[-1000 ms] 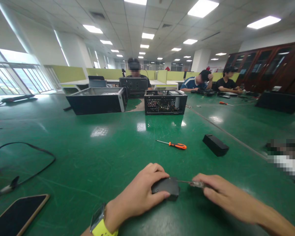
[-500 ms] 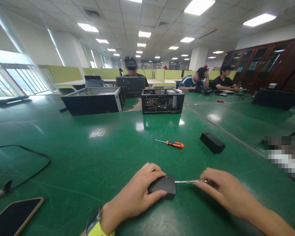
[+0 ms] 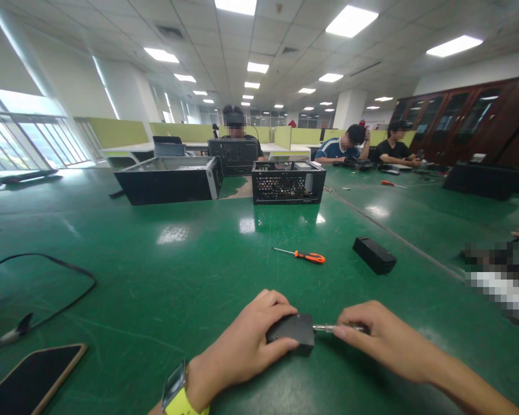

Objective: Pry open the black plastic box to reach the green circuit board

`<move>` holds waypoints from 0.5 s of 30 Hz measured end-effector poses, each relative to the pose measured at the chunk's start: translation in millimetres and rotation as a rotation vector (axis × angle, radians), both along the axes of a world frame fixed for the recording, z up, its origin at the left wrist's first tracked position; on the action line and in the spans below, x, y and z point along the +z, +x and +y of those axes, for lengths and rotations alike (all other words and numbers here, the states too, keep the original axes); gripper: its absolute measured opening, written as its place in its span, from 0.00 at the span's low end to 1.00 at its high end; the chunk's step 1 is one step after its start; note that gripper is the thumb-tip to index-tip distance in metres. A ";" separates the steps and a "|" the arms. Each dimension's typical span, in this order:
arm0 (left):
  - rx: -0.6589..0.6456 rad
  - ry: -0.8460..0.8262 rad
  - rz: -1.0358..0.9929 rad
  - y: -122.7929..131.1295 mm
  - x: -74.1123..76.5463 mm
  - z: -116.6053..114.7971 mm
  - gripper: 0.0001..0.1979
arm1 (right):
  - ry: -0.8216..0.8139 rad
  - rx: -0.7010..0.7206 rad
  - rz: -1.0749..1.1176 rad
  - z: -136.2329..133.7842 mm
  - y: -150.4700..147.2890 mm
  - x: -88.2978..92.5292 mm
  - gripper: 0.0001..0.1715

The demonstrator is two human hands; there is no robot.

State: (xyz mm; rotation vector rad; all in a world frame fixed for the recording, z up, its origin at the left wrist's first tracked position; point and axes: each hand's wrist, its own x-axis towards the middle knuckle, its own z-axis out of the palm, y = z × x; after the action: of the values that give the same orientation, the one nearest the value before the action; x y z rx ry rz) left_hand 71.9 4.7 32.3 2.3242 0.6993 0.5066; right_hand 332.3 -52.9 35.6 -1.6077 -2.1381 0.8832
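1. Head view: at the near middle of the green table (image 3: 155, 302), a small dark-grey block (image 3: 300, 329), flat-topped and square-ended, is held down by the left hand (image 3: 259, 333), thumb and fingers curled around its sides; its left part is covered.
2. A slim metal tool (image 3: 324, 328) is gripped by the right hand (image 3: 378, 337), fingers closed on it and hiding most of its handle. Its shaft is pointed at the block's right end; whether it is inserted cannot be told.
3. A phone (image 3: 34, 377) and a looped black cable (image 3: 75, 268) are laid off to the left.
4. Beyond the hands, an orange-and-black screwdriver (image 3: 310, 257) and a black box (image 3: 374, 255) are set well apart.
5. Farther off, a long computer case (image 3: 168, 184) and a perforated metal case (image 3: 281, 187) are stood; people (image 3: 337, 151) are seated beyond. Any lettering is too small to be read.
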 end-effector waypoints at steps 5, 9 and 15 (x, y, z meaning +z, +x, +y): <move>-0.013 0.000 0.003 0.3 0.1 -0.3 0.16 | -0.151 0.011 0.122 1.5 1.4 2.0 0.25; -0.027 -0.005 -0.015 -0.6 -1.1 0.2 0.16 | -0.168 0.017 0.108 0.0 -1.5 1.7 0.26; -0.039 -0.017 -0.027 -0.9 -0.8 -1.5 0.16 | -0.127 0.005 0.104 -5.9 2.5 -0.1 0.26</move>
State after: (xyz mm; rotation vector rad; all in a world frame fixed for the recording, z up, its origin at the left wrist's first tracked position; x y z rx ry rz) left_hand 71.0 3.3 31.6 2.3061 0.6428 0.5110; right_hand 334.8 -58.8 35.5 -1.5790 -2.0530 1.0993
